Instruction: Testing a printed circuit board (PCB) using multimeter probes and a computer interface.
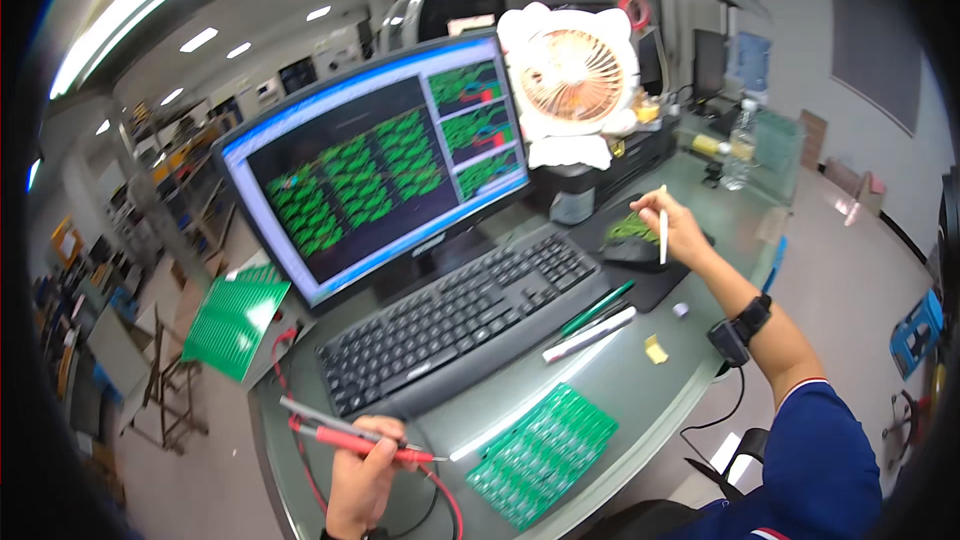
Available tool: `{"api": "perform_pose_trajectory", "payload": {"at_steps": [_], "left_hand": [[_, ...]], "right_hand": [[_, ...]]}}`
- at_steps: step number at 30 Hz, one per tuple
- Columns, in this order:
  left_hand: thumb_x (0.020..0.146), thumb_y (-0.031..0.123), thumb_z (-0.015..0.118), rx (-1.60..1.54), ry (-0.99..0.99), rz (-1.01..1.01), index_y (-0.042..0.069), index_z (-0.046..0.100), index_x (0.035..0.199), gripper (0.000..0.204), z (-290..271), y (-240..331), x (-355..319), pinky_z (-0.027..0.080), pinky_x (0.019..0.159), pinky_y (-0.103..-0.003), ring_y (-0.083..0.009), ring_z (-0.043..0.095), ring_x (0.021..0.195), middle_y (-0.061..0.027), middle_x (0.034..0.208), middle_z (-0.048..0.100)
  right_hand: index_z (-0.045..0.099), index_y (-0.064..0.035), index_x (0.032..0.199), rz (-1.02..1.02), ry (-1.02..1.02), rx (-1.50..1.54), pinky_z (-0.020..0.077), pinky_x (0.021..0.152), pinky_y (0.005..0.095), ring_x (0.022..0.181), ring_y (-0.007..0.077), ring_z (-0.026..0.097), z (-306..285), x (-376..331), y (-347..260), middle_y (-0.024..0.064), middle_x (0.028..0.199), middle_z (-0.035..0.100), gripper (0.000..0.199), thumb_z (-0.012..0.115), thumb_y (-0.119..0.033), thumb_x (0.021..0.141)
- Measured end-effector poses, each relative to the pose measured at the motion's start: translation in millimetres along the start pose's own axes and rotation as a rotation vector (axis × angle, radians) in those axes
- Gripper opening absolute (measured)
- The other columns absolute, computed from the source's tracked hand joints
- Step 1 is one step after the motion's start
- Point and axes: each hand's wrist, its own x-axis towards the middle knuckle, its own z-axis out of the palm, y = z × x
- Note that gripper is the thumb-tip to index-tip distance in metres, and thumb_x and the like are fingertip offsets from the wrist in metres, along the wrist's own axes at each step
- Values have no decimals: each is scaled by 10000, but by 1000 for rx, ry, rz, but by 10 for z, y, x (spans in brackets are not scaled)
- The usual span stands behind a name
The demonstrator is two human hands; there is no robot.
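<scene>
Left hand (362,485), closed, gripped a slim grey rod (312,412) and red-handled test probe (345,439) near the flat green circuit-board panel (545,455) on the glossy grey-green tabletop (640,408); right hand (676,225), half-curled, held a thin white stick (663,247).

Red probe (338,438), grn circuit board (543,455) w/ pale rows, blk kybd (460,325), wht fan (572,75); sleeve (825,460) navy, edged red/wht.

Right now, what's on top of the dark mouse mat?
On the mat sits a black mouse; beyond it is a green patch I can't identify. The right hand, holding a white stick, blocks part; anything under the mouse is hidden.
</scene>
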Motion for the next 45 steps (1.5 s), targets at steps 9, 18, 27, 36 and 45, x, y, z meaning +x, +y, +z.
{"api": "perform_pose_trajectory", "payload": {"at_steps": [9,18,27,36,45], "left_hand": [[834,54,618,27,93,26,18,538,993,181,136,14,-11,538,721,-319,-157,607,791,-90,961,544],[870,64,622,51,104,11,6,569,1014,164,137,-43,25,506,767,-269,-117,605,820,-59,958,592],[871,93,634,142,112,10,10,579,1014,174,114,-30,36,481,766,-250,-98,590,831,-45,983,586],[868,85,635,133,104,11,14,586,1015,170,122,-33,25,476,777,-259,-104,598,843,-46,940,607],[877,101,630,148,93,26,15,588,1019,171,141,-23,2,473,764,-250,-102,599,811,-39,927,601]], "right_hand": [[510,-41,1179,57,-272,-11,368,1035,374,1244,307,481,2,-233,182,148,1332,515,518,745,-269,778],[590,-78,1059,-70,-305,-92,370,1024,397,1206,328,486,40,-280,111,135,1321,524,369,711,-121,713],[611,-77,1044,-88,-304,-90,375,1021,398,1195,329,494,85,-280,88,124,1322,526,334,708,-116,727],[617,-73,1020,-96,-288,-112,388,1006,394,1182,316,499,80,-293,159,108,1287,553,315,712,-119,724],[596,-96,1057,-79,-228,-174,327,1026,401,1186,304,486,30,-280,40,95,1320,534,350,706,-178,735]]}}
